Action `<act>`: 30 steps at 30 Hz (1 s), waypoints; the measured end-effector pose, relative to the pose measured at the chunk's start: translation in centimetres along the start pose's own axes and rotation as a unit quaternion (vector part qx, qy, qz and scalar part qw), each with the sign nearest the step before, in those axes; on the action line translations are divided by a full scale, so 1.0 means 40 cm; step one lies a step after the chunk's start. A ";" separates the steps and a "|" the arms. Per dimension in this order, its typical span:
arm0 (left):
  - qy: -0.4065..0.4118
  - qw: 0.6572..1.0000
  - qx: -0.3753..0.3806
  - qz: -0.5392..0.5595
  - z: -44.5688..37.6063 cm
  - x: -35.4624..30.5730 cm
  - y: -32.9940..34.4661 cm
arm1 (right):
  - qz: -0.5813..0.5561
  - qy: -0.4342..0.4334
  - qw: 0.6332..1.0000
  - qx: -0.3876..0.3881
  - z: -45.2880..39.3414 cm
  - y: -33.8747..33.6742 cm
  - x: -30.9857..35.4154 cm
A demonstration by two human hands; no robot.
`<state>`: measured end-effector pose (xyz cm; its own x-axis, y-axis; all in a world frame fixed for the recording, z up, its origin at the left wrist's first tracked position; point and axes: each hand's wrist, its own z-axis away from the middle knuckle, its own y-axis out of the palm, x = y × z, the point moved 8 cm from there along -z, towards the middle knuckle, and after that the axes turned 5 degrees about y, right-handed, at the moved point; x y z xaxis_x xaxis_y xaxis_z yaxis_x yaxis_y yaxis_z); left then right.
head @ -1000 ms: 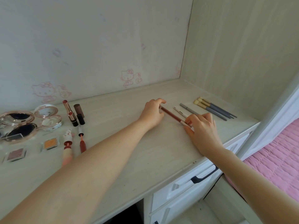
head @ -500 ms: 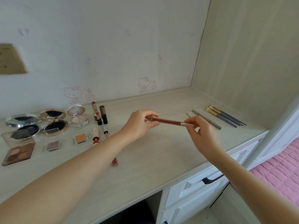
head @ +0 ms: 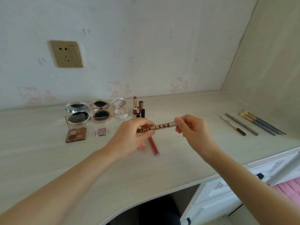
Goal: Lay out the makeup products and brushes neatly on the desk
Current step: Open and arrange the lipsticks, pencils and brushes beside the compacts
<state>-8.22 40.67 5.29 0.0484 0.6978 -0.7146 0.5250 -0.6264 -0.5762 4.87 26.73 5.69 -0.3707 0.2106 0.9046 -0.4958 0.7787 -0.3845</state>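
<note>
The brown pencil point(head: 155, 127) that lay on the desk point(head: 178, 159) among the liners a second ago is now up in the air, carried leftward and held level between both hands above the middle of the desk. The left hand point(head: 129, 138) pinches its left end with curled fingers, and the right hand point(head: 193, 129) pinches the silver right end between thumb and fingertips; neither hand holds anything else.

Much of the job looks done from where I stand. At the back left, three open compacts point(head: 100, 112) sit in a row, with an eyeshadow palette point(head: 76, 133) and a small single shadow point(head: 101, 131) in front of them. Lipsticks point(head: 138, 108) stand upright just beside the compacts. A red lip pencil point(head: 154, 146) lies on the desk under the hands, partly hidden. Over on the right, two slim liners point(head: 238, 125) and a set of brushes point(head: 261, 125) lie side by side, roughly parallel.

What is left, I would judge, is to find this pencil a place, probably by the lip products, and perhaps straighten the red one beneath it
</note>
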 end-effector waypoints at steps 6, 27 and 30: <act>0.035 0.995 -0.040 -0.086 0.082 0.006 -0.093 | -0.026 0.000 0.997 0.073 0.023 0.157 0.069; 0.000 0.980 -0.133 -0.150 0.269 0.137 -0.214 | -0.225 0.028 0.969 0.099 0.122 0.425 0.062; 0.009 0.982 -0.131 -0.133 0.270 0.141 -0.213 | -0.207 -0.010 0.974 0.095 0.127 0.416 0.066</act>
<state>-21.58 46.19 1.88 -0.1058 0.8326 -0.5436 0.7217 -0.3118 -0.6181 -8.35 37.26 0.74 -0.1232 -0.1106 0.9862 -0.7413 0.6710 -0.0173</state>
